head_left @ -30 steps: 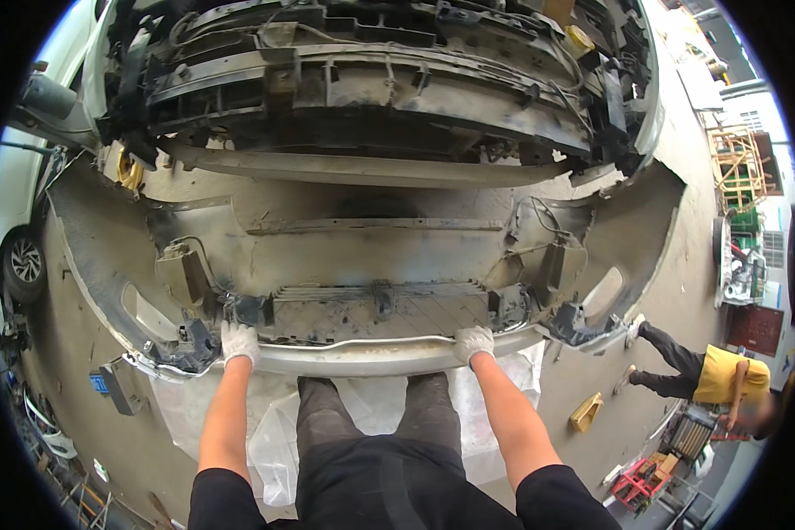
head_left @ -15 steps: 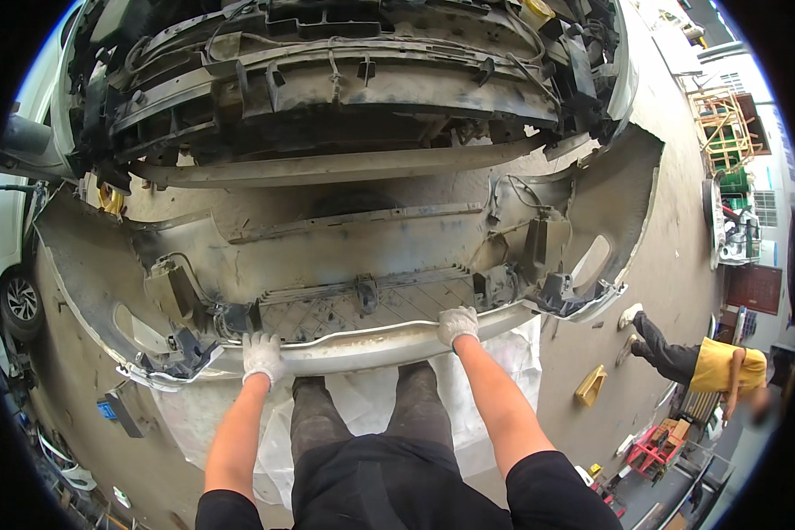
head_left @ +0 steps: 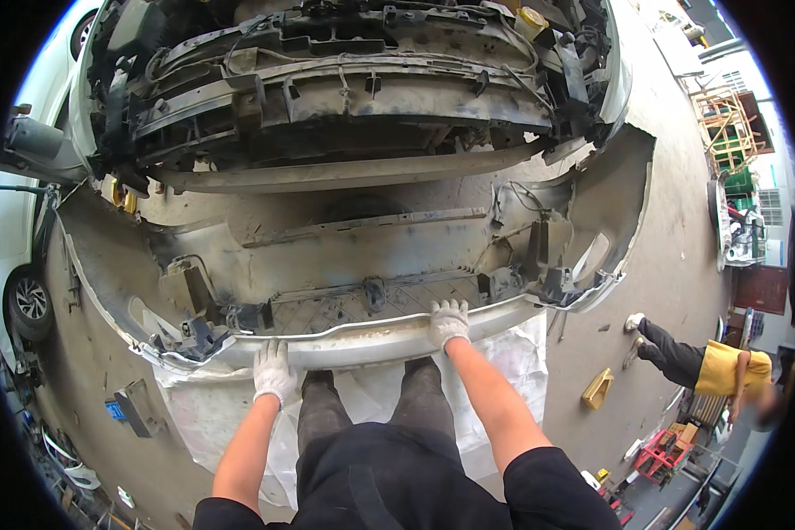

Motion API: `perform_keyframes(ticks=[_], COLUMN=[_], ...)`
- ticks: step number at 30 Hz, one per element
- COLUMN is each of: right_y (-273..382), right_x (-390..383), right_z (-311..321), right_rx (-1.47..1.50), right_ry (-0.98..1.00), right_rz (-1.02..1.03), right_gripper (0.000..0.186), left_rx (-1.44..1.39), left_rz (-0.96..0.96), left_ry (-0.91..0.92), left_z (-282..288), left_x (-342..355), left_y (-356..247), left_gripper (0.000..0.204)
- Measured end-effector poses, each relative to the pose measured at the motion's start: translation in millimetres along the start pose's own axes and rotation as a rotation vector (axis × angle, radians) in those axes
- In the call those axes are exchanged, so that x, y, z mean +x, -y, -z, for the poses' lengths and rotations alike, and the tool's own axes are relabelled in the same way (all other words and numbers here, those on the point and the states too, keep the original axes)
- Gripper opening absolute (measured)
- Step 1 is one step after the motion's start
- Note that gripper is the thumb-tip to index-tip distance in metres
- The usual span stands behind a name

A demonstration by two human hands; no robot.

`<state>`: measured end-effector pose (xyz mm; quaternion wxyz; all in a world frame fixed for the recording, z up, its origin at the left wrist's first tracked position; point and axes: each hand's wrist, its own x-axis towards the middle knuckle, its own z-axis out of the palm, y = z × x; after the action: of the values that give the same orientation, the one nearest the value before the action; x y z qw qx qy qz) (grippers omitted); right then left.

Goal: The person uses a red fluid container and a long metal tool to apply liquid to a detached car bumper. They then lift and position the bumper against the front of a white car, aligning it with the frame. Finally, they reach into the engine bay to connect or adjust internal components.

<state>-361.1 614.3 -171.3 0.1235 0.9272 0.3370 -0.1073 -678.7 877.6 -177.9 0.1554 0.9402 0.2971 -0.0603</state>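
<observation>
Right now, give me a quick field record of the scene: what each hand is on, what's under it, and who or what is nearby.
left hand: gloved left hand grips the near edge of the bumper
right hand: gloved right hand grips the same edge, further right
bumper: lies inner side up, off the car
car: car front stripped, bare frame showing, just beyond the bumper
under bumper: white sheet on the floor
nearby: a person in a yellow top at right; yellow block on the floor
</observation>
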Motion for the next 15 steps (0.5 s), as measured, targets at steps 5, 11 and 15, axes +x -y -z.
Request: perform_keyframes(ticks=[5, 11, 15], right_y=[44, 20, 4], right_x=[-50, -130, -170], right_z=[24, 21, 21], right_rx=[0.107, 0.213, 0.232], right_ry=[-0.328, 0.148, 0.293], right_rz=[0.155, -0.148, -0.270], right_gripper=[0.045, 0.047, 0.044], left_rx=[-0.151, -0.389, -0.674], left_rz=[0.285, 0.400, 0.522], left_ry=[0.416, 0.336, 0.165], left_z=[-9, -55, -62], left_x=[-69, -134, -142], left_y=[36, 91, 125], left_gripper=[0.056, 0.043, 0.044])
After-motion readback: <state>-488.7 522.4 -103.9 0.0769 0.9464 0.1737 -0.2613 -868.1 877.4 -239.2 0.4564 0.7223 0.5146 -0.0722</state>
